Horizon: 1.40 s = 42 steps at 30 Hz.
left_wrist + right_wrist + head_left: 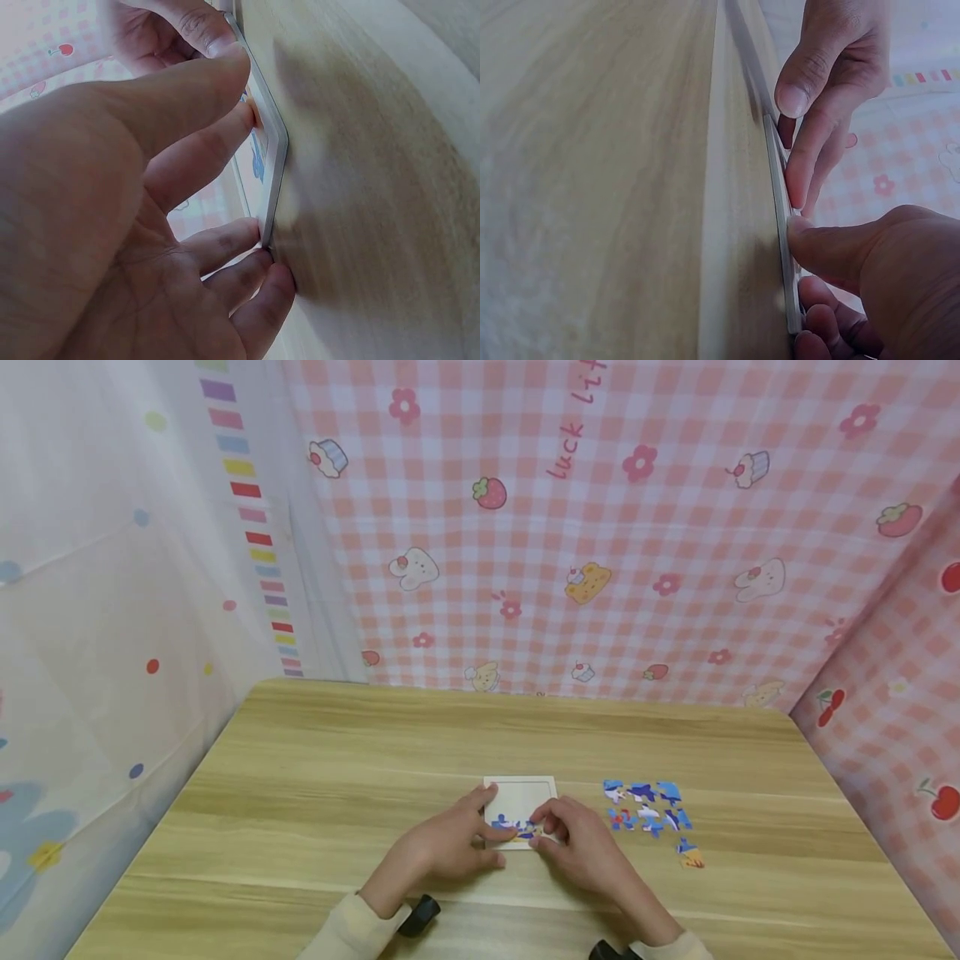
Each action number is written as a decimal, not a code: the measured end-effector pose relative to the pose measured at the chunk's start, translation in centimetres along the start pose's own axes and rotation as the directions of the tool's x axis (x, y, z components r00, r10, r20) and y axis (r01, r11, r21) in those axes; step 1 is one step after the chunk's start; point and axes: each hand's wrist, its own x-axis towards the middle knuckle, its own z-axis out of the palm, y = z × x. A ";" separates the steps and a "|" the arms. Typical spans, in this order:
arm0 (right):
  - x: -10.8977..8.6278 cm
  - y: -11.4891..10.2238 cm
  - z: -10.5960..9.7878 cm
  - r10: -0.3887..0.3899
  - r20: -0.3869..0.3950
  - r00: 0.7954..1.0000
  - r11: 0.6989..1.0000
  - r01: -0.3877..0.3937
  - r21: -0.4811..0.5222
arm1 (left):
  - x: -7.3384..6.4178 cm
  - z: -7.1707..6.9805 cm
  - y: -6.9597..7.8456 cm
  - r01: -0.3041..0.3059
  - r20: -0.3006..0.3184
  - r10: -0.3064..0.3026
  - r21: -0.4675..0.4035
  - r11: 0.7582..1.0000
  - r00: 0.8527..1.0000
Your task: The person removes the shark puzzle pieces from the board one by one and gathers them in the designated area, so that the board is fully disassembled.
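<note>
A small white-rimmed puzzle tray [522,790] lies flat on the table, with blue, white and orange jigsaw pieces [502,820] along its near part. My left hand [448,842] holds the tray from the left: the thumb is at its near edge, one finger presses on the pieces, and the others are at the left side. At the lower right corner, my right hand [581,843] has its thumb and curled index finger around a puzzle piece, which they largely cover. In the right wrist view, the right thumb [832,244] meets the tray's near edge.
Several loose jigsaw pieces [643,792] lie in two rows right of the tray. A single blue and orange piece [690,853] sits nearer, beside the right forearm. Patterned cloth [585,527] hangs behind the wooden table [337,760] and at both sides.
</note>
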 end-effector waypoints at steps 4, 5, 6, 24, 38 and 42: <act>-0.1 -0.1 0.0 0.008 -0.003 1.000 1.000 -0.008 -0.007 | 0.0 0.0 0.0 0.002 0.003 -0.002 -0.006 1.000 1.000; -0.1 -0.2 0.0 0.010 -0.003 1.000 1.000 -0.010 -0.007 | 0.0 0.0 0.0 0.002 0.003 -0.002 -0.008 1.000 1.000; -0.1 -0.2 0.0 0.015 -0.003 1.000 1.000 -0.015 -0.009 | 0.0 0.0 0.1 0.002 0.003 -0.002 -0.009 1.000 1.000; -0.1 -0.2 0.0 0.039 -0.004 0.999 0.999 -0.039 0.000 | 0.1 0.1 0.2 0.006 -0.007 -0.006 0.023 1.000 1.000; 0.1 -0.1 -0.1 0.040 0.002 0.999 0.999 -0.040 -0.007 | 0.2 -0.3 0.2 0.006 0.012 -0.006 -0.001 1.000 1.000; 0.1 -0.2 -0.1 0.041 0.005 0.999 0.999 -0.041 -0.006 | 0.2 -0.6 -0.5 -0.013 0.021 0.014 -0.050 0.999 1.000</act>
